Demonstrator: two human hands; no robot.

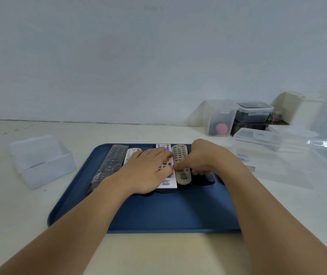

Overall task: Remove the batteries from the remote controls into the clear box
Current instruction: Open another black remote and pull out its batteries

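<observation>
Picking a remote off the blue tray [158, 215], the right hand [208, 157] is curling around the grey remote [180, 165] while the left hand [148, 169] is resting flat-fingered on the white remote [167, 182]; flipping it to open the battery cover likely comes next.

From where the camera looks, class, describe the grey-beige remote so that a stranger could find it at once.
Start at the blue tray on the pale table. Remotes lie side by side along its far half; the grey-beige remote lies to the right of the flat white remote. It alone has a rounded, olive-grey body with dark buttons, and the right hand curls around it.

Tray [158, 213] navy — remotes: black [112, 162], white [167, 181], beige [181, 165].
</observation>
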